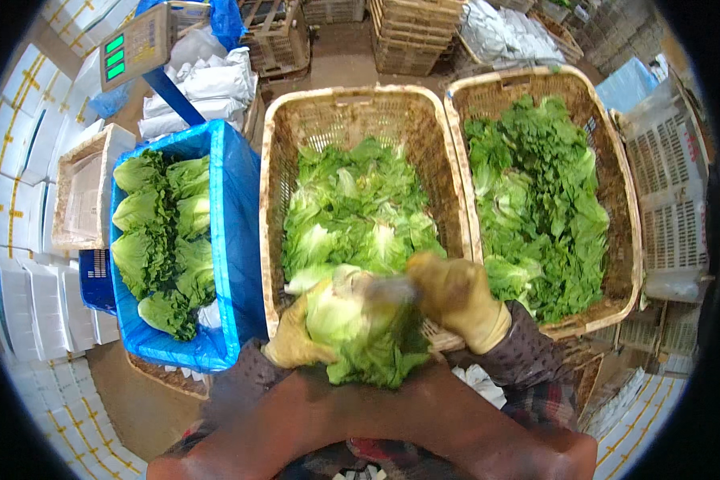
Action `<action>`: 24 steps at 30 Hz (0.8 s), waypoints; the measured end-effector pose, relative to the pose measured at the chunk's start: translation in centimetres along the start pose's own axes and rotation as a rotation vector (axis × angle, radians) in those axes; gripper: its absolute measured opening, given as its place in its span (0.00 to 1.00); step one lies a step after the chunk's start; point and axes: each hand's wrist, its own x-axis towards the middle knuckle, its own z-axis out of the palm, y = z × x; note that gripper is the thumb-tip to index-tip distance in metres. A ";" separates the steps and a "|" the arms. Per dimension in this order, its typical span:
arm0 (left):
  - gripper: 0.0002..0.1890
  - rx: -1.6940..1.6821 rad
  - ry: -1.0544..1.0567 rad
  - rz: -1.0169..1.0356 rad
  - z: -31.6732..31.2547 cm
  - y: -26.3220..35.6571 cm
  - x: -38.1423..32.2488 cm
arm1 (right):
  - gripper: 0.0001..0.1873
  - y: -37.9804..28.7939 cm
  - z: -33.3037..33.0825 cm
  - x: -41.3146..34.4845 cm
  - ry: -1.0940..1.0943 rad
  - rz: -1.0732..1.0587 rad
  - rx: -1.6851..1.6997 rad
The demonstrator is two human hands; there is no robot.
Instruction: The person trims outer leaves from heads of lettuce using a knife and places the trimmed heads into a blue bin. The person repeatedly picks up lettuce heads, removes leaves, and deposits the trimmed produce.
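My left hand (300,336), in a yellowish glove, holds a head of leafy lettuce (366,330) over the near edge of the middle basket (266,198). My right hand (450,294), gloved as well, grips a blurred tool, perhaps a knife (393,290), whose blade lies against the cut end of the lettuce. Loose lettuce leaves and heads (360,204) fill the bottom of the middle basket. To the left, a crate lined with blue plastic (219,240) contains lettuce heads in two rows. More lettuce (552,198) lies in the right-hand basket (633,216).
A scale display on a blue post (174,96) rises behind the blue-lined crate. White foam boxes (21,198) are stacked at the far left, beside an open foam box (66,192). Stacked baskets (411,36) and white bundles (210,84) stand beyond. A ventilated crate (666,180) is at right.
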 end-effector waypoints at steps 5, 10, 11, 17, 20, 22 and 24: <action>0.67 0.000 -0.067 0.109 1.8 0.6 2.4 | 0.08 2.0 0.4 -0.5 -0.290 0.336 -0.241; 0.66 0.469 0.152 0.238 2.0 1.8 6.4 | 0.21 0.1 -1.7 -1.1 0.017 0.100 0.639; 0.65 0.408 0.255 0.264 1.3 1.7 7.2 | 0.19 0.4 -2.6 -1.7 0.111 -0.141 0.558; 0.41 0.552 0.207 0.430 0.5 -1.1 10.0 | 0.35 6.6 -1.7 -3.0 0.237 0.304 0.639; 0.37 0.816 0.171 -0.124 3.0 2.2 11.3 | 0.42 7.7 3.7 -5.4 -0.258 0.505 1.753; 0.36 1.257 0.370 -0.483 2.8 4.8 12.9 | 0.40 6.6 6.9 -8.1 -0.257 0.426 1.850; 0.41 0.904 0.531 -0.127 2.7 6.3 12.6 | 0.35 4.6 8.5 -9.6 0.120 0.595 1.728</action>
